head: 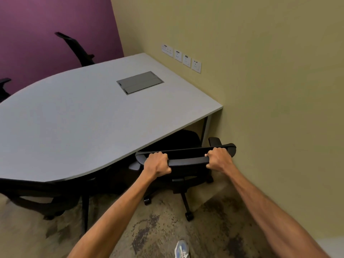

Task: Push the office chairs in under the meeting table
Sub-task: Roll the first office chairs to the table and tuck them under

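Note:
A black office chair point(186, 159) stands at the near right corner of the grey meeting table point(78, 116), its seat under the tabletop and its backrest top against the table's edge. My left hand point(157, 163) grips the left part of the backrest's top rail. My right hand point(219, 159) grips the right part of the same rail. The chair's wheeled base point(186, 205) shows on the carpet below. A second black chair point(42, 196) sits at the near left edge, partly under the table.
A beige wall point(270, 108) runs close along the chair's right side, with wall sockets point(181, 57) above the table. Another black chair point(78, 49) stands on the far side by the purple wall. A grey cable hatch point(139, 82) is set in the tabletop. My shoe point(181, 249) is on the mottled carpet.

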### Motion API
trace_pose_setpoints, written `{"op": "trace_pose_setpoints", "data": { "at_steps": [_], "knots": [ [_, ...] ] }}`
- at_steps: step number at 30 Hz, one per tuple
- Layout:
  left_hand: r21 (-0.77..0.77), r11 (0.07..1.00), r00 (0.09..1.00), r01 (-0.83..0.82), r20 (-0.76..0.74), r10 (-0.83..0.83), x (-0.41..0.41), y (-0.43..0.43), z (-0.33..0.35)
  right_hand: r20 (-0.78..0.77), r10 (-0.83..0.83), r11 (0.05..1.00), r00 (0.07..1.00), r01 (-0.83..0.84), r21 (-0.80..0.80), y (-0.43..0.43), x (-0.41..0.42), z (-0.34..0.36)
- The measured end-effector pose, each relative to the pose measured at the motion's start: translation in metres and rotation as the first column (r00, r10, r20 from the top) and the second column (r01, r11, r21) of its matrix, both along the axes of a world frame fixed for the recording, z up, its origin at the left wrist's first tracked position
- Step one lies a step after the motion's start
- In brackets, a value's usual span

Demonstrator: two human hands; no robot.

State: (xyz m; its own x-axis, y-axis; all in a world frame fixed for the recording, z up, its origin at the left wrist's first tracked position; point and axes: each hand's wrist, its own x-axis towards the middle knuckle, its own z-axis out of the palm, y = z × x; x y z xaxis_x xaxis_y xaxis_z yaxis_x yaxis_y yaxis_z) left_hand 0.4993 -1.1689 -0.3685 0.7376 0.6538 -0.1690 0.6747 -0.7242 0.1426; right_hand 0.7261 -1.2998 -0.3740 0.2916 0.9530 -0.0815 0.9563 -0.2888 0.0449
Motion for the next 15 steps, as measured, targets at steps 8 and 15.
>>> {"op": "trace_pose_setpoints", "data": {
  "at_steps": [8,15],
  "knots": [
    [-0.026,0.989,0.989,-0.144,0.03,0.144,0.056,0.015,-0.012,0.076,0.167,0.983,0.983,-0.161,-0.087,0.06,0.08,-0.009],
    [-0.025,0.973,0.97,-0.231,0.07,0.232,0.114,0.033,-0.001,0.101,0.242,0.968,0.965,-0.232,-0.095,0.109,0.152,0.001]
  ]
}}
